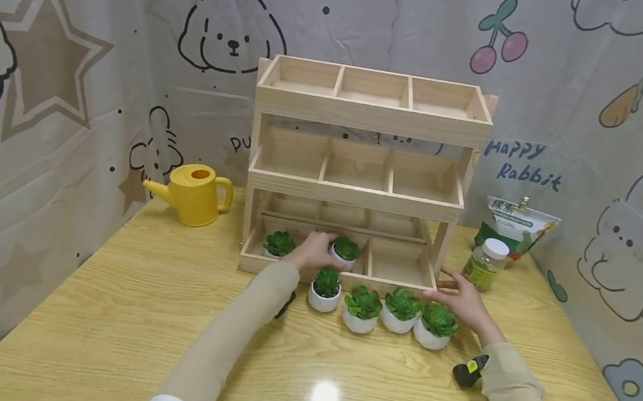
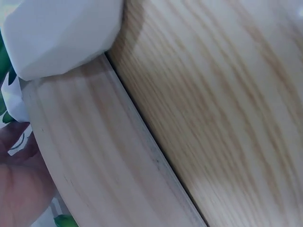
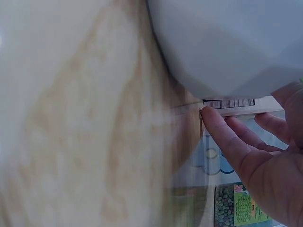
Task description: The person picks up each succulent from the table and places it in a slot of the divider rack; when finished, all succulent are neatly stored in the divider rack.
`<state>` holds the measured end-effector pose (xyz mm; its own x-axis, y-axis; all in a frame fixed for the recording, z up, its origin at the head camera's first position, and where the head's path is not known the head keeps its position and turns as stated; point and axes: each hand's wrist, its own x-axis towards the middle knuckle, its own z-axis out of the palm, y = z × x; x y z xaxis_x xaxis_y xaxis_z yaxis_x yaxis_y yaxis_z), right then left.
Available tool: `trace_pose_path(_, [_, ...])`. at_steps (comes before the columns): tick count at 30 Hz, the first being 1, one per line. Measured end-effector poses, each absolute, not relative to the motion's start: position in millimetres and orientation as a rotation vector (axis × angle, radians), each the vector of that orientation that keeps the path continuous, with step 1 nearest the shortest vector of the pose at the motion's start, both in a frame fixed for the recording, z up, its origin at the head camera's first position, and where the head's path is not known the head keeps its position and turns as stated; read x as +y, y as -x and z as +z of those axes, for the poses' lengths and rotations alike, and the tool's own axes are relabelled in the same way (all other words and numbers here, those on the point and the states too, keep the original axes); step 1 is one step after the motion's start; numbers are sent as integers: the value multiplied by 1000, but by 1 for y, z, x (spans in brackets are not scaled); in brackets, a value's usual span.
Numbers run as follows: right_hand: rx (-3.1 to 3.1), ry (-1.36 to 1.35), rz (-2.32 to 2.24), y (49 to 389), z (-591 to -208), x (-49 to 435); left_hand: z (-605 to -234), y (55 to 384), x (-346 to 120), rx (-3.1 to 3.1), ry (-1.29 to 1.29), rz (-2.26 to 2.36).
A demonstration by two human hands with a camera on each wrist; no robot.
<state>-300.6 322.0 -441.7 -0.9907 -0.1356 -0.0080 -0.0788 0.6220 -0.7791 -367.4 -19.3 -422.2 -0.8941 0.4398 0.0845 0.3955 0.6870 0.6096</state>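
My left hand [image 1: 314,251] grips a small succulent in a white faceted pot [image 1: 344,261] inside the middle compartment of the wooden rack's [image 1: 352,194] bottom tier. Another potted succulent [image 1: 278,245] sits in the left compartment of that tier. Along the front of the rack, several more potted succulents stand on the table, among them one [image 1: 324,298] just below my left hand. My right hand [image 1: 460,299], fingers extended, touches the rack's lower right corner, beside the rightmost potted succulent [image 1: 435,328]. In the right wrist view its fingertips [image 3: 208,113] lie along the wood.
A yellow watering can [image 1: 197,195] stands left of the rack. On the right are a white-lidded jar [image 1: 485,264] and a clipped bag [image 1: 516,224] behind it. Both upper tiers of the rack have three bare compartments each. A patterned curtain [image 1: 343,22] hangs behind the table [image 1: 163,315].
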Motion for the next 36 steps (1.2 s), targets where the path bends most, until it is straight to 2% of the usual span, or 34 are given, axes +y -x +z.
trace_pose_path(24, [2748,166,-1340,302,-443,322,-422,362,-18,2801,-556,953])
trace_pose_path(36, [2759,175,-1333,301,-443,322,-421,366,-16,2832,-601,849])
